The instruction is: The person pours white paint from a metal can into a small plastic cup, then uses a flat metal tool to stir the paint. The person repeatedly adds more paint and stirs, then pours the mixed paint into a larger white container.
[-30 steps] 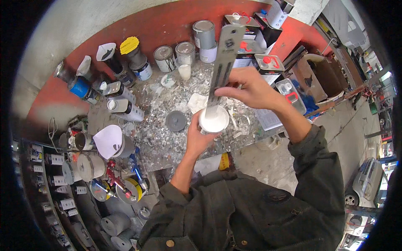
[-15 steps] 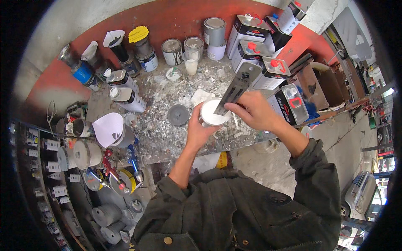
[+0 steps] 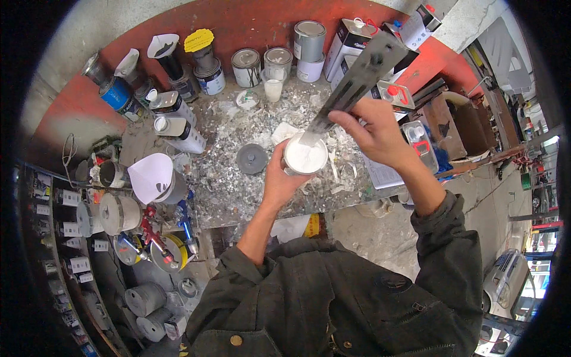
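1. Far left, a red spray gun (image 3: 153, 231) sits beside the workbench (image 3: 219, 193); from there, open spattered surface runs to a round grey lid (image 3: 251, 159).
2. The left hand (image 3: 281, 180) is curled, partly closed, around the left side of a cup (image 3: 307, 170), near the bench's front edge.
3. The cup faces mouth up, holding white liquid (image 3: 309, 157); whether its base touches the bench is hard to tell.
4. A slotted metal strip (image 3: 360, 76) slants from the cup toward upper right (its lower end is whitened).
5. The right hand (image 3: 380, 134) pinches the strip, thumb on its near face.
6. Rightward, a red-handled can (image 3: 419, 146) stands near that wrist.
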A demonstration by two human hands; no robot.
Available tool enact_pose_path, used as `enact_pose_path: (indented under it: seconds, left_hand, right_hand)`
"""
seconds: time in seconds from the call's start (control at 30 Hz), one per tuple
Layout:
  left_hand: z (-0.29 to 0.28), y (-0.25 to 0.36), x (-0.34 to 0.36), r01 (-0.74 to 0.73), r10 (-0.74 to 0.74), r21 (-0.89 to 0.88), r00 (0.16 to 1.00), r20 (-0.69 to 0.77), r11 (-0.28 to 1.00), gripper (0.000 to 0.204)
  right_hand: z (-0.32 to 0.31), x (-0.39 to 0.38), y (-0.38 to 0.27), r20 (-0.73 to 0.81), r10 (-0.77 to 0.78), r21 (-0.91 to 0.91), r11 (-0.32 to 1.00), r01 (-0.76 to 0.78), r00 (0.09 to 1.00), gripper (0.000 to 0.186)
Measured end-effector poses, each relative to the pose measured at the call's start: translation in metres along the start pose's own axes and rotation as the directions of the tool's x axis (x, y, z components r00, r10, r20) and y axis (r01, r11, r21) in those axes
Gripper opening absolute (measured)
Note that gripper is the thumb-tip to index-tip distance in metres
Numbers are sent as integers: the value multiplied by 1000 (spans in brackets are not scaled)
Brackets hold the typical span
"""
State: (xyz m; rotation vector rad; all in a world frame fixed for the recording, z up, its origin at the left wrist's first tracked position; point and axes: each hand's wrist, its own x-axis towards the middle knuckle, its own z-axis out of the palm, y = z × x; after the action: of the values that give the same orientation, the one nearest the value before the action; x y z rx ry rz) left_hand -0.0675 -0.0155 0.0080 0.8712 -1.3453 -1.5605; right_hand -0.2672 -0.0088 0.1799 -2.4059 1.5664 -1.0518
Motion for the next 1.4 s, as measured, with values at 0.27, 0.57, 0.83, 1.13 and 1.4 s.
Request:
enact_pose_path:
  seconds: [0.27,0.57,0.83,1.13,1.4]
  left_hand:
    - [-2,-2,6,-1,3,65,1000,-31,998,91]
    - [2,0,4,36,-36,43,999,-6,998,92]
    - [2,-2,6,1,-1,4,999,-37,1000,93]
    - [1,-12,7,-43,44,29,998,-51,999,84]
    - [1,-6,5,12,-11,47,1000,-18,999,94]
  right_hand:
    - [29,-37,6,69,43,71,996,-47,997,28]
    - [0,-7,-22,-96,40,141,990,-26,995,25]
    - [12,-10,0,2,35,-23,999,-35,999,30]
    - [32,-40,-8,-19,139,191,973,-133,990,24]
    - [-15,-6,-24,-123,116,106,989,-103,986,19]
